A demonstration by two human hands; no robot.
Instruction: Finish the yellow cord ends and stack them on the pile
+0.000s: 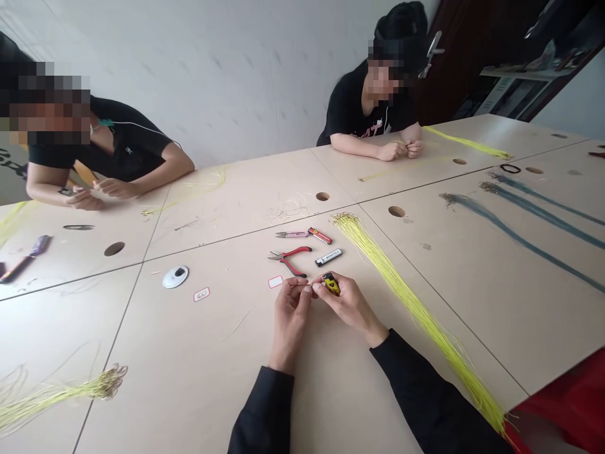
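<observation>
The likeliest mishap is a dropped piece: the fingers of the left hand (293, 309) and the right hand (345, 302) meet tip to tip over something too small to make out, so a slight slip of either thumb could lose it on the pale, smooth-topped counter (189, 353). The right fingers also grasp a yellow-and-black plastic lighter (331, 287) while pinching forward, and that double duty could let it slide loose or, if it were struck there, bring heat close to both sets of fingertips. The left fingers are drawn together in a pinch; whether they grip anything, I cannot tell. Another risk is the long bundle of bright yellow cords (407, 296): the black fabric right sleeve (425, 384) lies near its lower end, which appears to reach the counter's near edge, so a sweep of that forearm might tangle it or drag it off. The lighter is held above the counter, between its near and far edges, just on the near side of the red-and-black-handled metal pliers (289, 257). It looks short and rounded, a dark cap at its upper end and a yellow body with black markings, tilted, its lower part hidden by the hand.
</observation>
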